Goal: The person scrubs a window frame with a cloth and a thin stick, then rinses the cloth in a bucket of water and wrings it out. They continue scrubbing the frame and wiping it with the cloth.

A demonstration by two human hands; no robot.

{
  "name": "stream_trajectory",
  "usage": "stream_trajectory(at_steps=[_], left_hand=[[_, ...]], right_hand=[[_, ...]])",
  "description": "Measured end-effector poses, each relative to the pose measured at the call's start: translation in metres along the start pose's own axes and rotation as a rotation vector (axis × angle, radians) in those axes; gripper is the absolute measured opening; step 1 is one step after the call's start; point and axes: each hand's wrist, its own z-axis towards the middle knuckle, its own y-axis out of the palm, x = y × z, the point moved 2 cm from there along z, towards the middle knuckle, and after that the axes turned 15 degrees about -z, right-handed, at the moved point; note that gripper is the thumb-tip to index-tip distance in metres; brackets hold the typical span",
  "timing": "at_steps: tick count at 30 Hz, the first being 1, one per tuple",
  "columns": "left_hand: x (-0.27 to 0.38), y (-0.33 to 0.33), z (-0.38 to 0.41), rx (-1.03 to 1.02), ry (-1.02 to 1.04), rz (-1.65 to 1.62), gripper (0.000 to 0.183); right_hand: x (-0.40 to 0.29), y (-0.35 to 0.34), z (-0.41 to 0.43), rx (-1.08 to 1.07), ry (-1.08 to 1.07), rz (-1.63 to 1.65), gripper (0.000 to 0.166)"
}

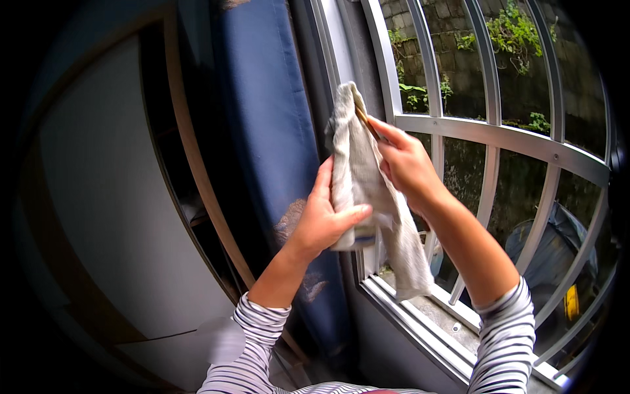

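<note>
A pale grey-white cloth [366, 172] hangs in front of me, its top folded over the end of a thin brown handle or stick [362, 117]. My right hand [406, 160] grips that stick from the right side, with the index finger laid along it. On the cloth's left edge, my left hand [327, 212] pinches the fabric, thumb across the front and fingers behind. One loose corner of the cloth droops below my right wrist. What the stick belongs to is hidden by cloth and fingers.
A window with metal bars [443, 123] is on the right, above a metal sliding track [418, 327]. A blue curtain [268, 98] with brown patterned patches hangs left of it. Further left stands a cabinet with a white panel [108, 197]. Outside are a block wall [457, 64] and plants [514, 37].
</note>
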Motion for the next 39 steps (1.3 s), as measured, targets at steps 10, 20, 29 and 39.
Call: stream_trajectory(at_steps=[10, 20, 29, 39], left_hand=[[-0.020, -0.012, 0.078, -0.003, 0.172, -0.047, 0.063], [-0.117, -0.049, -0.035, -0.193, -0.422, 0.307, 0.051], [-0.140, -0.032, -0.062, 0.097, -0.171, 0.050, 0.057], [-0.085, -0.005, -0.003, 0.199, -0.019, -0.185, 0.050]], right_hand=[[-0.015, 0.011, 0.086, 0.278, -0.252, -0.269, 0.039], [0.117, 0.032, -0.080, -0.048, 0.023, -0.746, 0.046], [0.123, 0.049, -0.057, 0.176, -0.178, -0.345, 0.040], [0.053, 0.019, 0.016, 0.274, -0.222, -0.680, 0.044]])
